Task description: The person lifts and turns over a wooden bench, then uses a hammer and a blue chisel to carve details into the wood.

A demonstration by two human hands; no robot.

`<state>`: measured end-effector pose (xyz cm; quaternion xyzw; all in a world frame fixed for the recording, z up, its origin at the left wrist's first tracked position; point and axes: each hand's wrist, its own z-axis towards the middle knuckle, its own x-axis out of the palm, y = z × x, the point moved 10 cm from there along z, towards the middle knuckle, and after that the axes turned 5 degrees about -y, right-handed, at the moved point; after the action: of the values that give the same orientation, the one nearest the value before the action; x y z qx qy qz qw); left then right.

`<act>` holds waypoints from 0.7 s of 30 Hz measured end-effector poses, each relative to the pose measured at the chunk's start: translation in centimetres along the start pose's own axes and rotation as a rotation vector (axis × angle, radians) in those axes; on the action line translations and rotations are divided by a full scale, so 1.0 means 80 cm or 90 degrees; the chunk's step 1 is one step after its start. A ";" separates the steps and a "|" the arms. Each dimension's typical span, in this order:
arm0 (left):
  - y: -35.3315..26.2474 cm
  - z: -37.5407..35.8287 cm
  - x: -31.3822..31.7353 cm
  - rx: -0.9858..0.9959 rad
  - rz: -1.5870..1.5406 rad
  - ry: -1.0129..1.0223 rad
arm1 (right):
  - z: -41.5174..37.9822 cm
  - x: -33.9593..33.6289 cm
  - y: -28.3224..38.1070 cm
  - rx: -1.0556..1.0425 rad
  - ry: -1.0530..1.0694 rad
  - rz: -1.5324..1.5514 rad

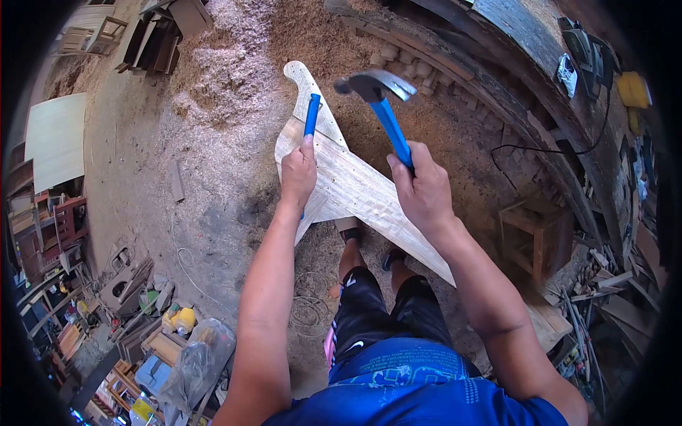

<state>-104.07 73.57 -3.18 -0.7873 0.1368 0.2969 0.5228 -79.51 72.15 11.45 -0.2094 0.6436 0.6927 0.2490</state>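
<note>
My right hand (424, 188) is wrapped round the blue handle of a claw hammer (389, 117), with its metal head raised above the wood. My left hand (298, 170) grips a slim blue bar-like tool (312, 117) upright; its exact kind does not show, and the fist hides its middle. Below both hands lies a pale, flat wooden workpiece (366, 190) made of joined boards. One end of it curves into a rounded tip (297, 71), with small dark spots dotted over the surface. The hammer and the blue tool are apart.
Sawdust heaps (227, 71) cover the ground ahead. A heavy timber bench (497, 78) with a power tool (586, 57) and cable runs along the right, above a wooden stool (536, 238). At left are a pale plywood sheet (57, 142) and clutter around a plastic bag (199, 362).
</note>
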 end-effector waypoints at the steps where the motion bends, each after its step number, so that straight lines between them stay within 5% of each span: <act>1: -0.001 0.000 -0.001 0.013 0.017 -0.011 | 0.008 -0.007 0.018 -0.035 -0.020 0.019; 11: 0.000 0.001 0.001 0.001 0.023 -0.004 | 0.049 -0.057 0.144 -0.258 -0.146 0.120; 18: -0.010 -0.005 0.002 0.022 0.069 -0.033 | 0.038 -0.038 0.133 -0.313 -0.176 0.091; 20: -0.015 -0.006 0.000 0.033 0.081 -0.045 | 0.042 0.022 0.062 -0.241 -0.071 -0.120; 21: -0.012 -0.007 0.002 0.038 0.094 -0.051 | 0.048 0.061 0.014 -0.143 0.085 -0.305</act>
<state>-103.20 73.46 -2.40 -0.7466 0.1822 0.3614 0.5280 -83.89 76.30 9.68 -0.4271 0.5096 0.6660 0.3380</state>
